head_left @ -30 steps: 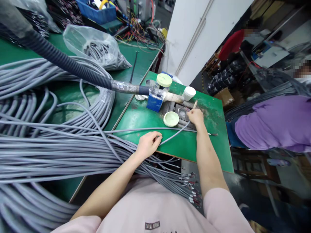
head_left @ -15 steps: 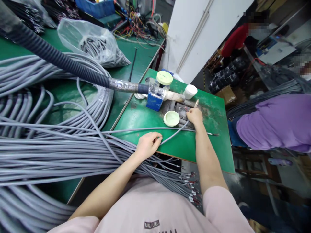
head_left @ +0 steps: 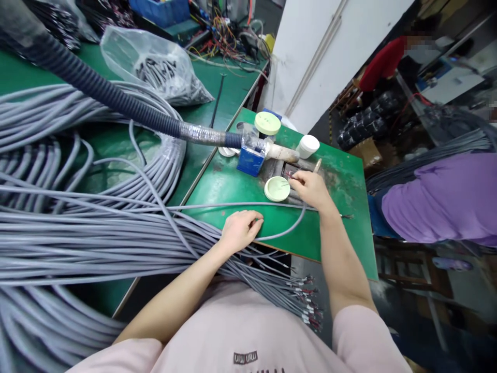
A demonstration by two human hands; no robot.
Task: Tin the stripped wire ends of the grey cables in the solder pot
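Note:
My right hand (head_left: pixel 312 191) is closed on the end of a grey cable (head_left: pixel 298 221), and thin stripped wires stick out of its fingertips to the left. Those wires reach over a shallow pale green cup (head_left: pixel 277 189). The same cable bows down and back to my left hand (head_left: pixel 241 230), whose fingers are closed around it at the table edge. Just behind my right hand lies a dark, stained metal block (head_left: pixel 276 170), partly hidden. A second grey cable (head_left: pixel 233 205) runs across the green table, passing behind my right wrist.
A ribbed hose (head_left: pixel 128 106) crosses from the upper left to a blue box (head_left: pixel 250 160). Beside it stand a lidded jar (head_left: pixel 267 123) and a white cup (head_left: pixel 308 146). Bundled grey cables (head_left: pixel 97 243) cover the left. A person in purple (head_left: pixel 438 199) is at right.
My right hand has moved left and turned, bringing the wire ends over the pale green cup. The cable between my hands now bows lower. My left hand keeps its hold.

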